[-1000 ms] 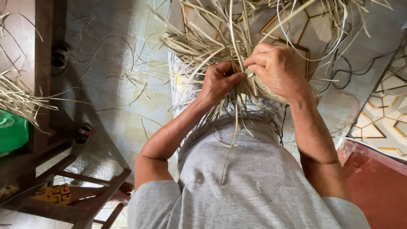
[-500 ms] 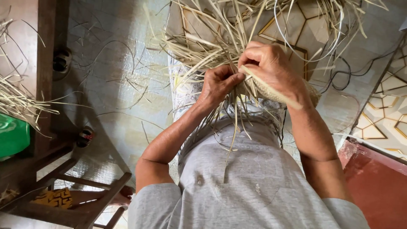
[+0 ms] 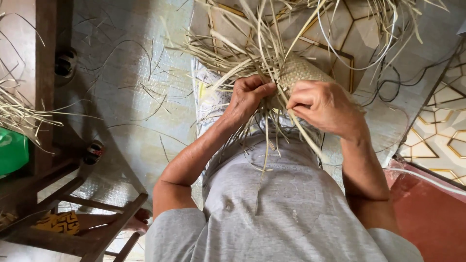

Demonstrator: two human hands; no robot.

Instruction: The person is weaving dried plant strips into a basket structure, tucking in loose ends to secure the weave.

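Fingers of both hands point(image 3: 291, 104) pinch straw strands point(image 3: 252, 58) (woven piece point(image 3: 303, 73) half hidden).

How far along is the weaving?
Done: a small patch of woven mat shows above the hands. In hand: left hand grips a bunch of strips at the woven edge, right hand pinches a single strip. Left: most loose strips fan out unwoven, so it looks early.
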